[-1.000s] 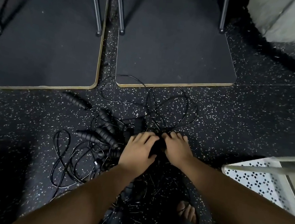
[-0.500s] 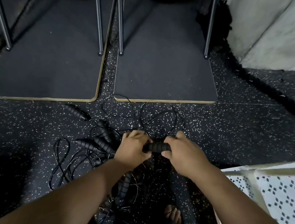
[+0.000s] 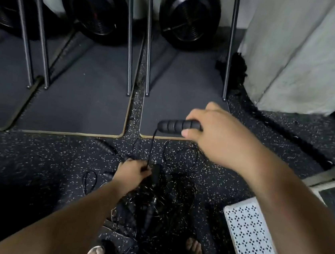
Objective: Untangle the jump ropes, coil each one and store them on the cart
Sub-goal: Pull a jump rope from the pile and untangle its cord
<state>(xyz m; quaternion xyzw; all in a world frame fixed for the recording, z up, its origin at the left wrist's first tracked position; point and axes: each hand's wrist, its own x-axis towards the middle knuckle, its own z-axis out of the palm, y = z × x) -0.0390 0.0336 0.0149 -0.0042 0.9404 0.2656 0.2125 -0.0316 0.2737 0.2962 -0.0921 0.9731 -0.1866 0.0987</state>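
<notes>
"Holding what, and why?"
"Right hand (image 3: 214,132), centre frame, curls round a black handle (image 3: 175,125), held high, likely to draw its cord (image 3: 152,146) from the tangled jump ropes (image 3: 153,204) lower centre. Left hand (image 3: 132,173) pinches that cord just below."
"Which way does it lie?"
"Long axis horizontal; cord end points frame-left."

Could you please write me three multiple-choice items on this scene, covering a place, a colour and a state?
1. The cart lies: A) right of the rope tangle; B) left of it; C) on top of it.
2. The handle in the right hand is: A) white; B) red; C) black.
3. The left hand: A) lies flat; B) pinches the cord; C) hangs empty.
1 A, it shows white at lower right; 2 C, dark ribbed grip; 3 B, the cord runs down into its pinch.
</notes>
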